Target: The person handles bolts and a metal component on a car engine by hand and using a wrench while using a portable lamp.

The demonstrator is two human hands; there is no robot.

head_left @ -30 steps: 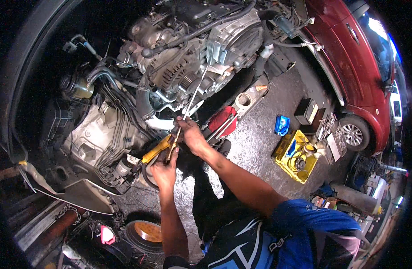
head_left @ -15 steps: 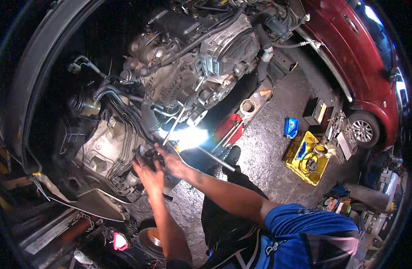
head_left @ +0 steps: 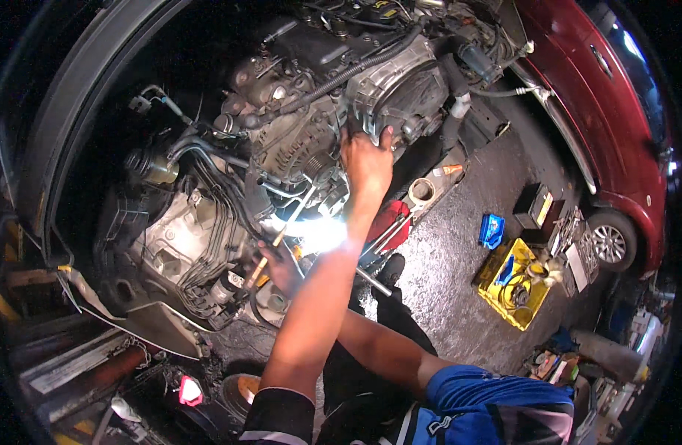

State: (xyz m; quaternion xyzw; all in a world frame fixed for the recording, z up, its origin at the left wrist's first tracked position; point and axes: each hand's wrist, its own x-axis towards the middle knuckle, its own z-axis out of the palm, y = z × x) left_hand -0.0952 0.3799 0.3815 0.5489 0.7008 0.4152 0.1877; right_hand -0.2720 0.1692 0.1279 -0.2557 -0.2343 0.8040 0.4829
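Note:
My left arm crosses over the right one, and my left hand (head_left: 367,167) reaches up to the front of the engine (head_left: 304,126). Its thumb and a finger are spread at the edge of the pale metal engine cover (head_left: 396,74); the other fingers are partly hidden. Low beside the dark hoses, my right hand (head_left: 283,268) is closed, its fingers mostly in shadow; what they hold I cannot make out. A thin rod (head_left: 297,210) with a tan lower end slants across that hand. Bright work light (head_left: 318,233) glares between the hands.
A yellow crate (head_left: 496,300) of parts, a small blue box (head_left: 491,231) and a black battery (head_left: 532,205) are on the floor at right. Beyond stands a red car (head_left: 585,89). A tape roll (head_left: 422,192) lies near a red cloth (head_left: 402,236). A bumper part (head_left: 148,326) hangs at lower left.
My left hand has left the spot beside my right hand and moved up and right to the engine front. The right hand stays low. The view has shifted slightly.

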